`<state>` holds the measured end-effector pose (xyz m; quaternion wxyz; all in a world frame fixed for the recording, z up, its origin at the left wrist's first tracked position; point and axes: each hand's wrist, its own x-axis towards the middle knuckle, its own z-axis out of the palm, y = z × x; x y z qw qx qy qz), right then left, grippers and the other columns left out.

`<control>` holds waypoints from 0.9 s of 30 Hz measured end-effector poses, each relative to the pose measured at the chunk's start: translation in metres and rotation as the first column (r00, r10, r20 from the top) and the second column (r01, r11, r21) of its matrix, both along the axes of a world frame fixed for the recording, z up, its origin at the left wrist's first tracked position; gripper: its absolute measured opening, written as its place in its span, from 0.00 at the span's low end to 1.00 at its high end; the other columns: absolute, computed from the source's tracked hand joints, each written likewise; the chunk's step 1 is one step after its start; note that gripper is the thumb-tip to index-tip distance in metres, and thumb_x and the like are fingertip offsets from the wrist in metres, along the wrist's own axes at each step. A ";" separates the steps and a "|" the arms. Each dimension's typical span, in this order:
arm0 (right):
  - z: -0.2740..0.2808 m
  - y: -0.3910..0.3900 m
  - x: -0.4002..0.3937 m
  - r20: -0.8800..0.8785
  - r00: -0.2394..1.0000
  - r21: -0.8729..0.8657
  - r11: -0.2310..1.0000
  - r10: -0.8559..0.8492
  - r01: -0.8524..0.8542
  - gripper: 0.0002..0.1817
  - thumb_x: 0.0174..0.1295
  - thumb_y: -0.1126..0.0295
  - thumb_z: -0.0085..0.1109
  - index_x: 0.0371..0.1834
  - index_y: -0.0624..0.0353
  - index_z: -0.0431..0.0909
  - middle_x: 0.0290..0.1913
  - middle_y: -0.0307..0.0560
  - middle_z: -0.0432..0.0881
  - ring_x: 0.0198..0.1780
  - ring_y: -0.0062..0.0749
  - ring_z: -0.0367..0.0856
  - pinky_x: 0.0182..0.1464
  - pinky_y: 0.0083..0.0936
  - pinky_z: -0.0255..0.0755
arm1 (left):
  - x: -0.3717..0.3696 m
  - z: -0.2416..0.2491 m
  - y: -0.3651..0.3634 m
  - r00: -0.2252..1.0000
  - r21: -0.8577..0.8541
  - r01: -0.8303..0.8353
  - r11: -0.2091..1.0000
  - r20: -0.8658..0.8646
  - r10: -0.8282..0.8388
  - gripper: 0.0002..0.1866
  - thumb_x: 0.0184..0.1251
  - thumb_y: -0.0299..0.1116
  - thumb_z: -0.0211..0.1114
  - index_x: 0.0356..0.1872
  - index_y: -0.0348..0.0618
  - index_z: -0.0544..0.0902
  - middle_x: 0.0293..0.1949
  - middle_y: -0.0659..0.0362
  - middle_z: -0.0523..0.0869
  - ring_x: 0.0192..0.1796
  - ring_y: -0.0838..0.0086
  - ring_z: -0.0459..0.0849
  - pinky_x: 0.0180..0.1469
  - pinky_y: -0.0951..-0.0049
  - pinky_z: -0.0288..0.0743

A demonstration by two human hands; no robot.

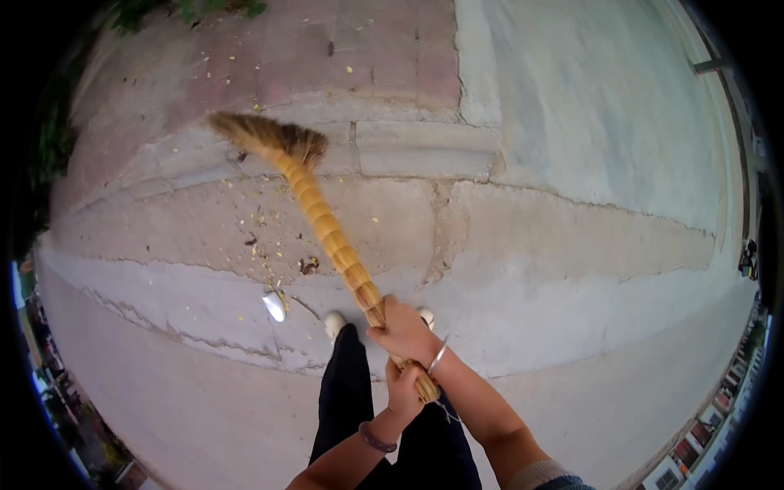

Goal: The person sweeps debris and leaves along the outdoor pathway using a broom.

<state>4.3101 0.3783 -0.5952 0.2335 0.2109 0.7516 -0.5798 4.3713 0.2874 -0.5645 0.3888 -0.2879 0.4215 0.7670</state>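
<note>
A straw broom (322, 224) slants up and to the left from my hands, its brown bristle head over the kerb (429, 151). Higher on its bound yellow handle, my right hand (404, 331) is wrapped round it; a silver bangle circles that wrist. Close to the butt end, my left hand (406, 394) is closed on the same handle, with a dark bracelet on the wrist. A loop of thin string hangs from the butt. Dry leaves and yellow petals (263, 220) lie scattered on the concrete below the bristles.
Near my left shoe (334, 323) lies a white and silver object (274, 306) by a thin twig. Cracked concrete runs along the kerb, with reddish paving (359, 57) beyond it. Green plants (184, 10) show at the upper left. Buildings (694, 445) line the lower right edge.
</note>
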 end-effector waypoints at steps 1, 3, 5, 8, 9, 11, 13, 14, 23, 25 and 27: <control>0.005 -0.001 -0.009 -0.009 0.998 0.047 0.997 -0.067 0.068 0.22 0.45 0.65 0.58 0.35 0.73 0.64 0.28 0.67 0.75 0.32 0.58 0.76 0.35 0.41 0.69 | -0.007 -0.002 -0.003 0.999 0.006 0.028 1.000 0.015 -0.028 0.12 0.50 0.22 0.48 0.39 0.39 0.69 0.31 0.57 0.76 0.28 0.73 0.79 0.27 0.73 0.76; 0.013 0.010 -0.024 -0.044 0.980 0.143 0.970 -0.194 0.199 0.21 0.46 0.65 0.58 0.35 0.72 0.64 0.26 0.63 0.76 0.29 0.52 0.78 0.32 0.38 0.71 | -0.033 -0.001 -0.002 0.990 0.025 0.131 0.991 0.040 -0.132 0.11 0.50 0.23 0.49 0.38 0.38 0.69 0.29 0.57 0.76 0.25 0.73 0.79 0.25 0.74 0.75; -0.014 0.021 -0.044 -0.075 0.894 0.121 0.886 -0.442 0.448 0.19 0.46 0.67 0.56 0.33 0.72 0.65 0.23 0.63 0.77 0.28 0.54 0.79 0.31 0.39 0.72 | -0.083 -0.005 0.007 0.953 0.065 0.296 0.953 0.046 -0.299 0.11 0.51 0.23 0.51 0.38 0.37 0.70 0.27 0.56 0.76 0.23 0.73 0.78 0.23 0.75 0.74; -0.021 0.052 -0.110 0.044 0.782 0.130 0.780 -0.622 0.613 0.15 0.45 0.67 0.57 0.26 0.71 0.71 0.19 0.54 0.78 0.20 0.41 0.79 0.24 0.33 0.72 | -0.176 -0.022 0.023 0.853 0.211 0.504 0.837 0.031 -0.521 0.10 0.52 0.25 0.52 0.36 0.36 0.71 0.22 0.57 0.76 0.20 0.74 0.77 0.21 0.77 0.72; -0.027 0.057 -0.138 0.088 0.767 0.111 0.772 -0.635 0.626 0.14 0.44 0.67 0.58 0.23 0.70 0.73 0.18 0.52 0.78 0.18 0.38 0.79 0.22 0.32 0.72 | -0.212 -0.032 0.024 0.826 0.201 0.549 0.812 0.021 -0.564 0.09 0.52 0.26 0.52 0.35 0.36 0.72 0.21 0.58 0.75 0.19 0.74 0.76 0.21 0.77 0.71; -0.058 0.045 -0.199 0.110 0.754 0.132 0.762 -0.647 0.634 0.09 0.46 0.70 0.56 0.21 0.68 0.72 0.19 0.51 0.77 0.20 0.35 0.78 0.21 0.30 0.71 | -0.280 -0.051 0.013 0.791 0.180 0.604 0.777 -0.013 -0.612 0.09 0.52 0.27 0.53 0.34 0.37 0.74 0.21 0.59 0.76 0.19 0.76 0.75 0.21 0.78 0.71; -0.067 0.009 -0.258 0.076 0.833 0.225 0.823 -0.548 0.522 0.10 0.47 0.70 0.55 0.21 0.69 0.72 0.20 0.54 0.77 0.21 0.37 0.78 0.23 0.31 0.72 | -0.327 -0.052 -0.027 0.879 0.178 0.451 0.874 0.080 -0.470 0.09 0.51 0.27 0.53 0.34 0.37 0.73 0.22 0.59 0.75 0.20 0.77 0.75 0.21 0.79 0.71; -0.067 -0.022 -0.287 0.049 0.899 0.305 0.864 -0.435 0.401 0.13 0.46 0.68 0.56 0.22 0.71 0.72 0.20 0.56 0.77 0.23 0.40 0.79 0.24 0.32 0.72 | -0.344 -0.043 -0.052 0.923 0.113 0.361 0.926 0.095 -0.372 0.08 0.51 0.27 0.53 0.33 0.37 0.73 0.21 0.59 0.75 0.19 0.76 0.74 0.19 0.77 0.69; 0.000 -0.109 -0.383 -0.011 0.998 0.061 0.996 -0.061 0.061 0.22 0.44 0.63 0.60 0.34 0.71 0.66 0.25 0.61 0.77 0.28 0.47 0.79 0.31 0.33 0.71 | -0.374 -0.009 -0.103 0.993 -0.102 -0.096 0.990 -0.083 0.087 0.14 0.49 0.20 0.49 0.40 0.36 0.68 0.30 0.56 0.77 0.24 0.72 0.78 0.24 0.72 0.75; 0.018 -0.082 -0.382 -0.082 0.987 0.215 0.965 -0.137 0.151 0.20 0.45 0.64 0.59 0.34 0.69 0.66 0.24 0.60 0.77 0.26 0.45 0.79 0.29 0.32 0.72 | -0.390 -0.003 -0.090 0.986 -0.024 0.143 0.989 -0.084 -0.144 0.15 0.48 0.21 0.49 0.41 0.37 0.67 0.29 0.56 0.77 0.24 0.72 0.78 0.23 0.73 0.75; 0.010 -0.050 -0.381 -0.064 0.916 0.182 0.897 -0.397 0.402 0.14 0.49 0.69 0.58 0.33 0.67 0.67 0.21 0.52 0.77 0.18 0.31 0.77 0.22 0.25 0.71 | -0.414 -0.001 -0.065 0.938 0.062 0.340 0.939 -0.092 -0.333 0.16 0.48 0.21 0.50 0.42 0.37 0.67 0.26 0.57 0.76 0.22 0.73 0.78 0.23 0.74 0.74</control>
